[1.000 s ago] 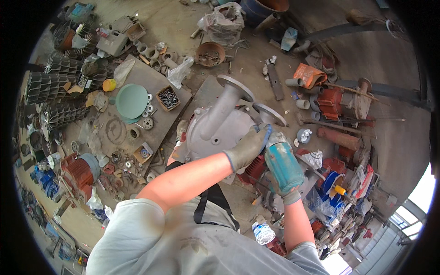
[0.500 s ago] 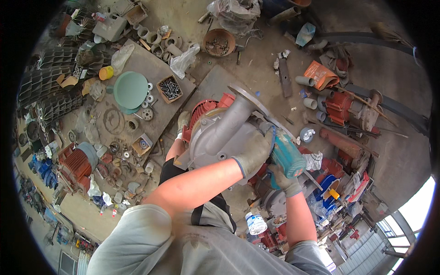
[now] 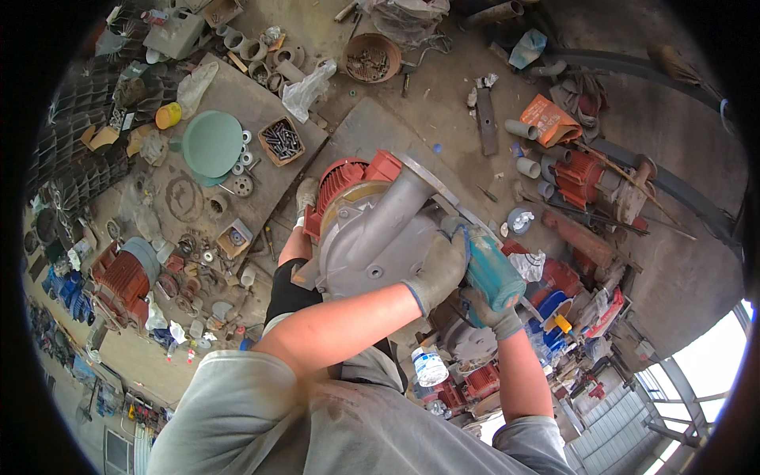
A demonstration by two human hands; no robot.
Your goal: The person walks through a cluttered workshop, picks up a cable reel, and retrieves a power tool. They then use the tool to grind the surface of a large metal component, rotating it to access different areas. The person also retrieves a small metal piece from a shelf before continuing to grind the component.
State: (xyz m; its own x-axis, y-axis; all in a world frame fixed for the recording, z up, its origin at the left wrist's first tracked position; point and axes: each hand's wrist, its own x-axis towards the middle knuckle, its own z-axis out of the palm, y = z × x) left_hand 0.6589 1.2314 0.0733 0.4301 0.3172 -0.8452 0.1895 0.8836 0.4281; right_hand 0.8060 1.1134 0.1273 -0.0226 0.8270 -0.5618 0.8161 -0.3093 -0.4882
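Observation:
A grey metal pump casing [image 3: 372, 245] with a round flange stands in front of me. Behind it sits a red finned motor [image 3: 339, 184]. My left hand [image 3: 439, 267], in a grey work glove, reaches across the casing and wraps round the front of a teal power tool [image 3: 492, 271]. Its working end is hidden by that glove and the casing. Gloved as well, my right hand [image 3: 489, 314] grips the tool from below, at its rear. The tool lies against the casing's right side, by the flange edge.
On a board to the left are a green round dish [image 3: 212, 146], a box of bolts [image 3: 283, 141] and loose rings. A rusty bowl [image 3: 372, 58] stands farther off. Another red motor [image 3: 575, 178] lies to the right. A white tub [image 3: 429, 366] stands near my body.
The whole view has shifted a little, so the surroundings sit farther left. Both hands keep their grip on the power tool beside the casing.

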